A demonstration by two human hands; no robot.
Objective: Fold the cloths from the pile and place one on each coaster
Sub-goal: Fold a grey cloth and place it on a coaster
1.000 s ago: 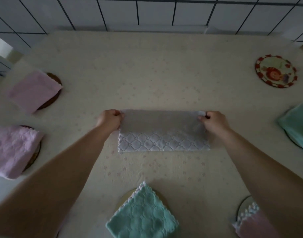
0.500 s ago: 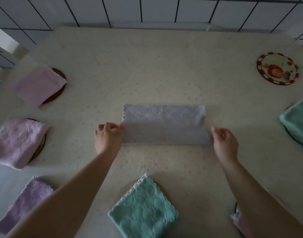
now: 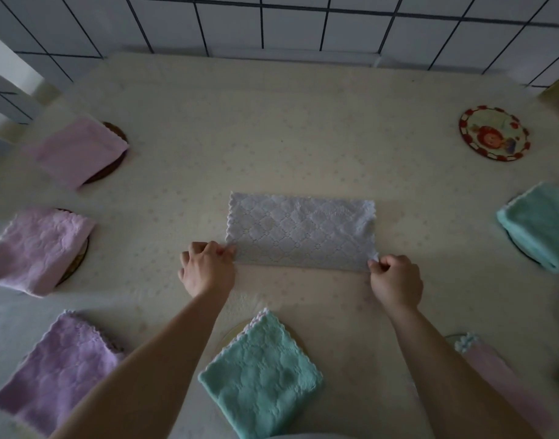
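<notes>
Mid-fold, I pinch the near corners of the pale grey quilted cloth (image 3: 300, 232), halved at the table's (image 3: 272, 122) middle, left hand (image 3: 207, 269) and right hand (image 3: 395, 280) fingers clamped; next likely a crosswise fold, then the bare red-rimmed round coaster (image 3: 493, 133) by the far right corner.

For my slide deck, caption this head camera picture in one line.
Both hands, left and right, pinch the near corners of a half-folded white cloth.

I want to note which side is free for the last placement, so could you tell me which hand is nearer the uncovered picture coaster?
Right. The right hand lies below-left of the picture coaster; the left hand is farther left.
</notes>
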